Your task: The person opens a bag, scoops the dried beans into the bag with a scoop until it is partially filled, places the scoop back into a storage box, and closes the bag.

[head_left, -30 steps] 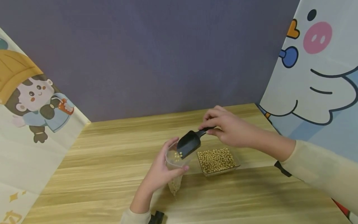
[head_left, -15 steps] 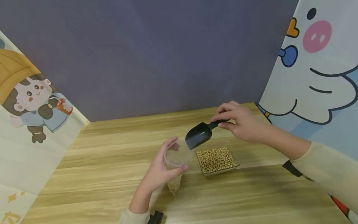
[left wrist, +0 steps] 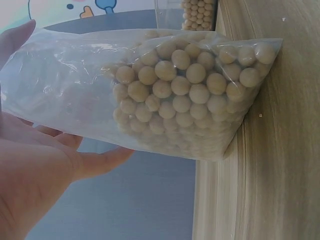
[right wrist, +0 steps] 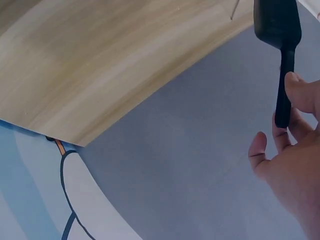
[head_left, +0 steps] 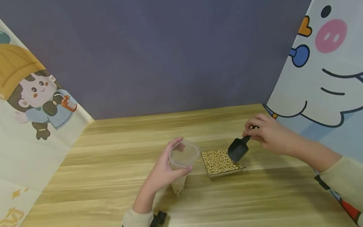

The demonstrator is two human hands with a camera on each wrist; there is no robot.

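My left hand (head_left: 161, 176) holds a clear plastic bag (head_left: 178, 186) near its top, thumb and fingers around the wide mouth. In the left wrist view the lower part of the bag (left wrist: 65, 75) is filled with soybeans (left wrist: 175, 90), and its bottom is at the tabletop. My right hand (head_left: 270, 135) pinches the handle of a black scoop (head_left: 237, 149). The scoop points down over the right side of a clear box (head_left: 227, 173) of soybeans, its tip right at the beans. In the right wrist view the thumb and fingers hold the handle of the scoop (right wrist: 280, 25).
The wooden table (head_left: 113, 157) carries the box just right of the bag. A dark grey wall (head_left: 170, 63) rises behind it. Cartoon-printed panels stand at the left (head_left: 37, 126) and right (head_left: 326, 78).
The scoop was tipped over the bag's mouth with a few beans at its lip. My right hand has since drawn it right and lowered it to the box. The left hand stays at the bag.
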